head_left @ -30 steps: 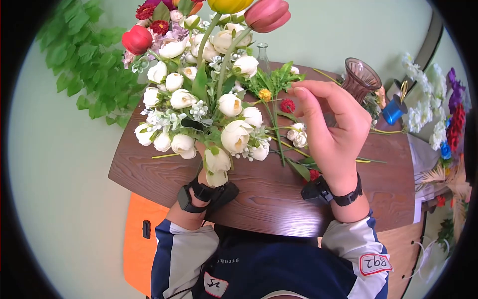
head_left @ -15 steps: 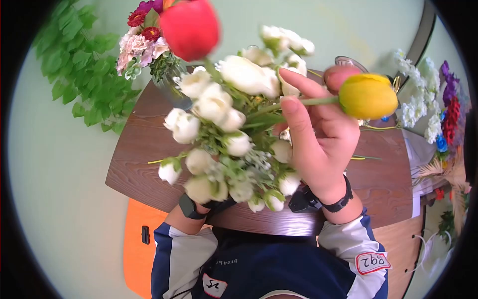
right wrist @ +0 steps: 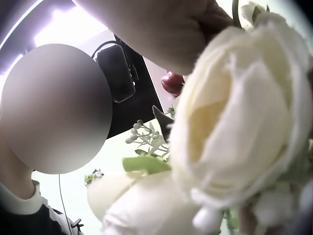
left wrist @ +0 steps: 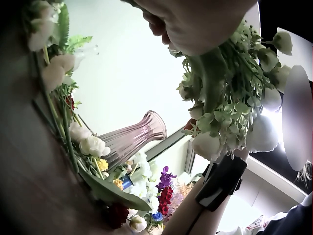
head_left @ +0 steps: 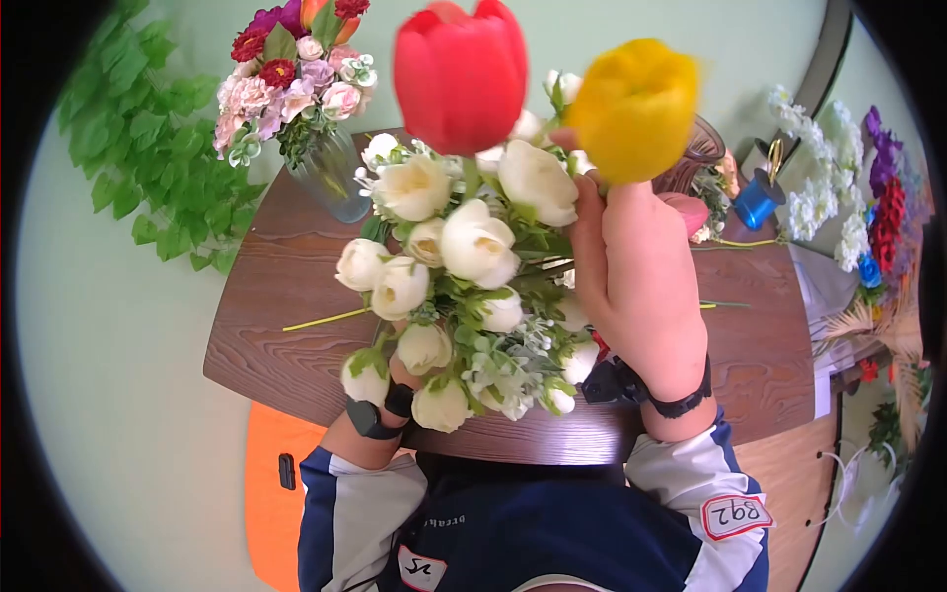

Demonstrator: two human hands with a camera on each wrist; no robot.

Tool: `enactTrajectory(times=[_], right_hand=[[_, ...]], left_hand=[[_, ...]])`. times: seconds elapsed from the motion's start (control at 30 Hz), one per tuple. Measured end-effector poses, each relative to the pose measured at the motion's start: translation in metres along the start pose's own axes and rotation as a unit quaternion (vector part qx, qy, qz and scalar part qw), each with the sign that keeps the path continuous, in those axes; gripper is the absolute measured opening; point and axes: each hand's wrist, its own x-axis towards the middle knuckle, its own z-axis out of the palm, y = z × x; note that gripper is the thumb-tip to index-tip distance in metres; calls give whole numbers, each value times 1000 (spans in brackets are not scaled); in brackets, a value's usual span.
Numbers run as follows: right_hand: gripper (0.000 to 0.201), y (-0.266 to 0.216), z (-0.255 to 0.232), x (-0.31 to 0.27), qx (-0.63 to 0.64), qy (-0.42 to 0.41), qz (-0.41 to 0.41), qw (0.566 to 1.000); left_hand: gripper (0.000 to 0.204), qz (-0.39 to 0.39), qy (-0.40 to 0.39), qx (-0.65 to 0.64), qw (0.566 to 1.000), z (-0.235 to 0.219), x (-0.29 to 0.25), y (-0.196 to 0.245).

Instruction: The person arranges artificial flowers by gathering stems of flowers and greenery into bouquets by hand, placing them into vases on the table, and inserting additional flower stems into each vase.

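Observation:
My left hand grips the stems of a bouquet of white roses, held up over the table. In the head view the blooms hide most of that hand. A red tulip and a yellow tulip rise from the bunch toward the head camera. At the bouquet's right side is my right hand, its thumb up beside the white blooms. The yellow tulip covers its fingertips, so I cannot tell whether they pinch a stem. Behind this hand a pink tulip shows. A large white rose fills the right wrist view.
A glass vase of mixed flowers stands at the table's back left. On the right are a ribbed purplish vase and a blue spool. Loose stems and white flowers lie on the wooden table.
The bouquet has turned and tilted toward the head camera, bringing the red and yellow tulips forward. My right hand has moved from beside the bunch in against its right side.

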Motion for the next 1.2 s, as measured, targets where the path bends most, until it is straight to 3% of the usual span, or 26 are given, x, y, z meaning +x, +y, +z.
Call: enactTrajectory(times=[0.1, 0.17, 0.3, 0.37, 0.43, 0.5, 0.57, 0.6, 0.67, 0.77, 0.8, 0.87, 1.0, 1.2], right_hand=[[12, 1, 2, 0, 38, 7, -15, 999], [13, 3, 4, 0, 69, 23, -25, 997], [18, 10, 15, 0, 84, 60, -17, 994], [22, 8, 13, 2, 101, 88, -36, 990], [16, 0, 1, 6, 80, 26, 15, 996], [21, 3, 3, 4, 128, 29, 0, 991], [41, 0, 2, 0, 173, -9, 40, 984], [45, -2, 6, 0, 197, 17, 33, 980], [45, -3, 9, 0, 204, 28, 12, 979], [43, -3, 11, 1, 217, 39, -23, 975], [44, -4, 9, 2, 196, 21, -51, 979], [40, -3, 10, 2, 165, 4, -96, 982], [35, 1, 22, 0, 166, -8, -100, 981], [21, 11, 31, 2, 121, -48, -96, 987]], left_hand=[[47, -2, -4, -2, 1000, -38, -37, -9], [47, -4, -5, -4, 1000, -30, -32, -5], [47, -6, -4, -9, 1000, 13, 68, 1], [48, -7, -3, -13, 1000, 4, 0, -6], [48, -7, 1, -16, 1000, 4, 13, -6], [48, -7, 5, -19, 1000, 7, 21, -6], [48, -7, 11, -20, 1000, 0, 20, -7], [48, -7, 17, -21, 1000, -10, 10, -9], [49, -8, 31, -20, 999, 14, 45, -3], [47, -2, 61, -1, 998, 10, 54, 8], [45, 2, 79, 15, 997, -8, 23, 9], [42, 9, 114, 45, 992, -2, 41, 20], [36, 24, 179, 102, 978, 9, 90, 42], [25, 70, 255, 176, 948, 21, 101, 64]])
